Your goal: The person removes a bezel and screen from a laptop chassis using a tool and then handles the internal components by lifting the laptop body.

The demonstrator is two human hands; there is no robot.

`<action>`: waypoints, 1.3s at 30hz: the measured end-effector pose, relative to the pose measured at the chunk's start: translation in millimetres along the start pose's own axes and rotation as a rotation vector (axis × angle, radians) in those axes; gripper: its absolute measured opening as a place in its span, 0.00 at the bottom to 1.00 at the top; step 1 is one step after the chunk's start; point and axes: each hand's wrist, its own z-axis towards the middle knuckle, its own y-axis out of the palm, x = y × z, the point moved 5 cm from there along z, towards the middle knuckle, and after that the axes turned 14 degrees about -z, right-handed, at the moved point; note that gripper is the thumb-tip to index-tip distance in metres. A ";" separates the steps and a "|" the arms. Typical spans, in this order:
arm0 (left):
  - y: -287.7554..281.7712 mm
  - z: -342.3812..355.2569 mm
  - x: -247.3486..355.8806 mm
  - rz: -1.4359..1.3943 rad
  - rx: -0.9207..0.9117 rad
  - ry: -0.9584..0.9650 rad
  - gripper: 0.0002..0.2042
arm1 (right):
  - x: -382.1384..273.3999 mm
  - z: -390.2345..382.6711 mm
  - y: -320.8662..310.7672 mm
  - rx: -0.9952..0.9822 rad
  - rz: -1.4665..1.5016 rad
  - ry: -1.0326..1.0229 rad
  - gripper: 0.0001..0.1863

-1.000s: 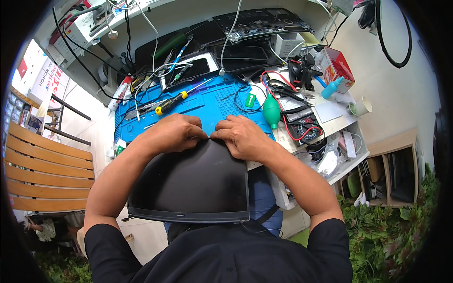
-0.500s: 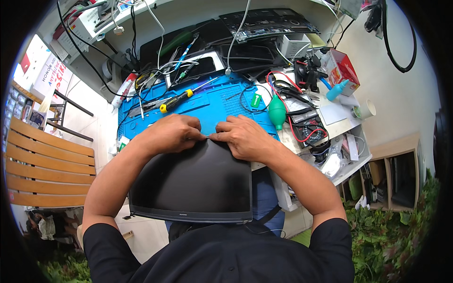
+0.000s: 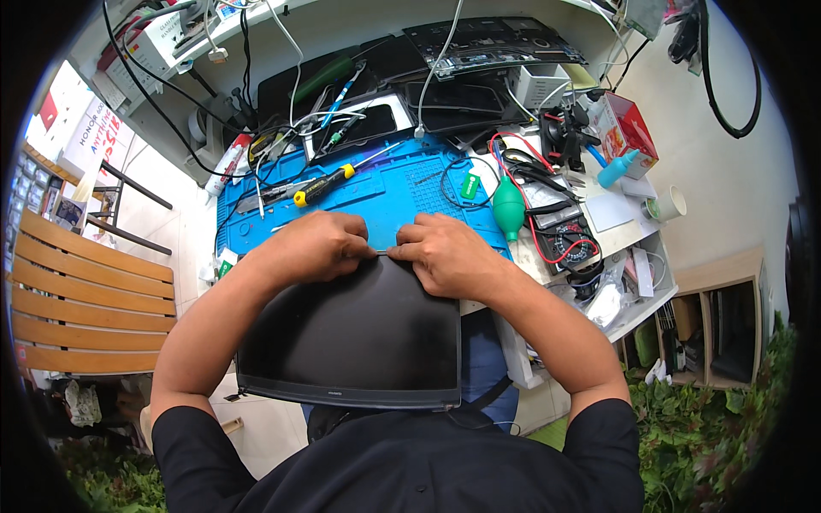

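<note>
A dark laptop screen panel (image 3: 342, 333) rests across my lap, its far edge against the front of a blue repair mat (image 3: 325, 201). My left hand (image 3: 329, 244) and my right hand (image 3: 436, 252) pinch that far edge near its middle, fingertips almost meeting. Just beyond them on the mat lie a yellow-and-black screwdriver (image 3: 325, 184), thin metal tools and a small green packet (image 3: 470, 185). A green rubber blower (image 3: 510, 212) stands out at the mat's right side.
Laptop parts (image 3: 492, 47) and cables fill the desk's back. At right are pliers (image 3: 552, 207), a meter (image 3: 564, 244), a red box (image 3: 633, 137), a cup (image 3: 669, 205) and an open drawer (image 3: 633, 303). A wooden slatted chair (image 3: 94, 308) stands left, foliage (image 3: 718, 436) lower right.
The view has shifted slightly, so the bench sits a little further right and lower. My hands stay at the panel's far edge, with very small finger shifts.
</note>
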 end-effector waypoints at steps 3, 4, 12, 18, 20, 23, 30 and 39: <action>2.4 -0.7 1.9 0.083 0.017 0.055 0.13 | -0.8 1.5 -1.1 -0.007 -0.001 -0.012 0.15; 1.7 -0.3 2.7 0.077 0.015 0.052 0.13 | -1.2 1.8 -3.2 -0.004 0.003 -0.010 0.15; -5.5 -12.0 -10.8 -0.092 0.056 -0.152 0.11 | 6.5 12.3 -0.9 -0.115 0.244 0.244 0.08; -10.9 -14.5 -16.9 -0.173 0.075 -0.219 0.08 | 11.2 22.2 2.1 -0.206 0.311 0.297 0.07; -13.7 -12.3 -22.9 -0.287 0.034 -0.271 0.08 | 12.6 25.5 0.3 -0.253 0.343 0.301 0.06; -16.3 -7.2 -31.1 -0.401 -0.003 -0.320 0.09 | 18.3 33.6 -1.8 -0.339 0.378 0.318 0.07; -15.5 0.7 -36.0 -0.579 -0.036 -0.430 0.11 | 22.8 49.5 -3.4 -0.496 0.474 0.379 0.13; -21.1 2.9 -23.2 -0.653 -0.005 -0.443 0.11 | 20.9 55.3 -12.8 -0.531 0.592 0.446 0.14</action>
